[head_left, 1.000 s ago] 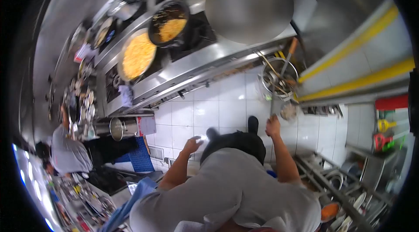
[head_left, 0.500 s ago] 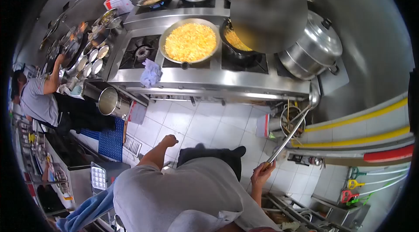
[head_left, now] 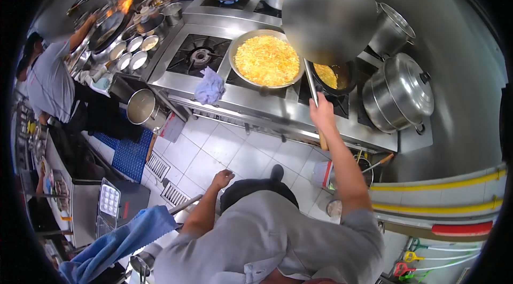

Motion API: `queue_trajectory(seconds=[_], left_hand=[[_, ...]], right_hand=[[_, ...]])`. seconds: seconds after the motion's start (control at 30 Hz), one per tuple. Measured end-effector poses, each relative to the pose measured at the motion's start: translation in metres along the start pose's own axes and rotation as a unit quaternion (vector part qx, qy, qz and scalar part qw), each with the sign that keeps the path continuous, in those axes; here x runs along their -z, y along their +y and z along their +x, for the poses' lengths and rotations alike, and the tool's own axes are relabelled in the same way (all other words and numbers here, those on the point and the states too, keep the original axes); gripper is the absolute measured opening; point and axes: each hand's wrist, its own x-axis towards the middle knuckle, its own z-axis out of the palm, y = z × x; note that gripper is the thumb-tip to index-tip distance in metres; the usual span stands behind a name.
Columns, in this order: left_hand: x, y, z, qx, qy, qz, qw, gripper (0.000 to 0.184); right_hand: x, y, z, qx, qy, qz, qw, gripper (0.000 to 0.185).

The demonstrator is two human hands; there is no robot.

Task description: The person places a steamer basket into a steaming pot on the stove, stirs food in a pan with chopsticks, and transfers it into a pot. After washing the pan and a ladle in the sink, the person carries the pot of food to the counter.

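My right hand (head_left: 323,115) is closed round the handle of a long metal utensil (head_left: 312,83) in front of the stove. A grey blurred disc hides the utensil's upper end. Just left of it is a wide pan of yellow food (head_left: 267,60); to its right sits a dark pan (head_left: 343,78) with more yellow food, partly hidden by the disc. My left hand (head_left: 222,178) hangs low over the floor, its fingers curled, and whether it holds anything is too small to tell. A crumpled cloth (head_left: 209,87) lies on the stove's front edge.
A large lidded steamer pot (head_left: 398,93) stands at the stove's right end. At the left, another person (head_left: 51,78) works by a flaming wok (head_left: 108,30). A tall pot (head_left: 143,107) stands beside the blue mat (head_left: 125,158). A blue towel (head_left: 125,238) hangs at lower left.
My right hand has moved up and forward over the stove front with the utensil. My left hand has shifted slightly right in view. Flames at the other person's wok look larger.
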Motion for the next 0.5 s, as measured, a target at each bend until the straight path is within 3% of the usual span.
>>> queue_trajectory(seconds=[0.13,0.2,0.27,0.33,0.4,0.43,0.5], left_hand=[[-0.006,-0.045,-0.053,0.073,0.126,-0.132,0.980,0.049],[-0.019,-0.059,-0.082,0.145,0.189,-0.215,0.947,0.044],[-0.045,-0.074,-0.106,0.154,0.246,-0.292,0.911,0.039],[-0.079,-0.093,-0.122,0.236,0.234,-0.380,0.863,0.033],[-0.116,-0.104,-0.135,0.228,0.244,-0.455,0.825,0.030],[-0.119,-0.089,-0.144,0.256,0.221,-0.463,0.819,0.030],[-0.128,-0.063,-0.145,0.278,0.200,-0.470,0.814,0.029]], right_hand=[[-0.032,-0.007,0.061,0.000,-0.068,-0.102,0.992,0.029],[-0.036,-0.004,0.076,-0.014,-0.100,-0.120,0.988,0.031],[-0.040,-0.001,0.089,-0.026,-0.129,-0.139,0.981,0.034],[-0.046,0.010,0.090,-0.081,-0.178,-0.101,0.975,0.036],[-0.050,0.020,0.083,-0.082,-0.203,-0.042,0.975,0.034],[-0.041,0.011,0.078,-0.158,-0.255,0.097,0.949,0.031],[-0.015,-0.015,0.069,-0.296,-0.330,0.330,0.833,0.025]])
